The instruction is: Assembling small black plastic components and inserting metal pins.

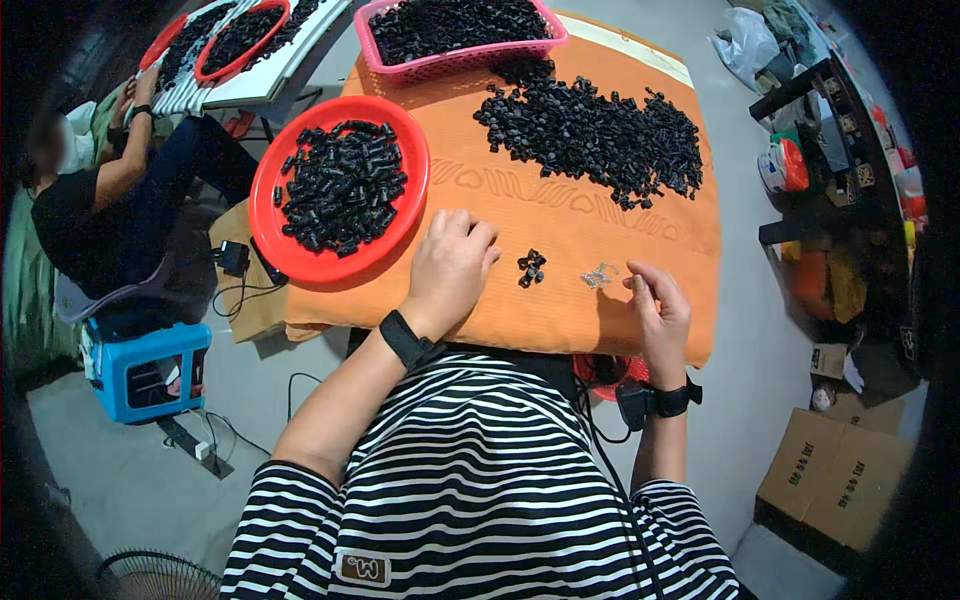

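Has the left hand [455, 270] curled over the counter [560, 325], just right of the red tray [414, 165]; cannot tell if gripping anything, with fingertips hidden. Holds the right hand [662, 310] farther right of the tray, thumb and forefinger set close together; cannot tell if pinching anything in that grip. Has loose black pieces [532, 268] right of the tray and clear bits [598, 276] farther right of it. Shows black tubes [345, 190] in the tray, a black pile [600, 140] well right of it, a pink basket [470, 63] behind it.

Open cloth [565, 245] between hands [452, 268] [662, 303], 2 small piles [531, 268] [598, 276] interrupting, red tray [416, 165] blocking left, black heap [600, 140] beyond
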Action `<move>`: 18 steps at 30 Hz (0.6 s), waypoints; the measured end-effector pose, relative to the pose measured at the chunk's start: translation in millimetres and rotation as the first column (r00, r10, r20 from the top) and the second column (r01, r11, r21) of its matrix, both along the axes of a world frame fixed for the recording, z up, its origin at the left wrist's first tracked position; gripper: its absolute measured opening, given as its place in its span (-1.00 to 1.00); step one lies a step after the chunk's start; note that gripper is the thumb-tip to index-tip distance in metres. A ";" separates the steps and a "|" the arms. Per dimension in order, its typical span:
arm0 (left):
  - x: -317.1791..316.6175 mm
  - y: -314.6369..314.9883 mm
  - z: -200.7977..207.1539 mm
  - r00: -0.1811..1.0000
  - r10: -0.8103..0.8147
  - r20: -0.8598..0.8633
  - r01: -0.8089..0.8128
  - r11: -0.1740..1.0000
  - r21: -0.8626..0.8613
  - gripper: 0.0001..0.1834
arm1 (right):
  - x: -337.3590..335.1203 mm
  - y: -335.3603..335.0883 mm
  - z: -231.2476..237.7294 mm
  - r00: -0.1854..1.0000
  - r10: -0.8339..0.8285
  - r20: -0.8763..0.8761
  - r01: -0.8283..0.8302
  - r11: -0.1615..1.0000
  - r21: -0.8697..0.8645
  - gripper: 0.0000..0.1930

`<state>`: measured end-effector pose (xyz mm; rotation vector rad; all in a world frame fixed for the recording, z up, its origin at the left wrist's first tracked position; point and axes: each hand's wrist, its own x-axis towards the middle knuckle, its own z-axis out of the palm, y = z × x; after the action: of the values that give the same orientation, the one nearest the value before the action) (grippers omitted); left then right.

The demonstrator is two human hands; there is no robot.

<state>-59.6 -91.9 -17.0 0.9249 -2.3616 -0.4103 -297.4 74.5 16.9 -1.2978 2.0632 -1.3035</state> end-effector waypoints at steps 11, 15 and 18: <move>22.0 0.0 6.8 0.895 0.224 -0.385 0.116 0.718 0.686 -0.51 | 4.1 1.2 -8.3 0.991 -0.018 0.130 0.020 1.000 -0.012 -0.82; 27.6 4.9 9.7 0.843 0.253 -0.475 0.144 0.745 0.652 -0.49 | 1.1 1.7 -12.4 0.998 0.003 0.070 -0.002 1.000 -0.012 -0.82; 35.4 7.6 8.4 0.891 0.235 -0.389 0.060 0.788 0.613 -0.51 | 3.6 -6.7 -8.5 0.991 0.028 0.134 -0.029 1.000 0.012 -0.83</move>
<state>-24.2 -84.4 -8.6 1.0711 -1.7522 -1.2654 -293.8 67.8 8.4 -1.1957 1.9516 -1.3243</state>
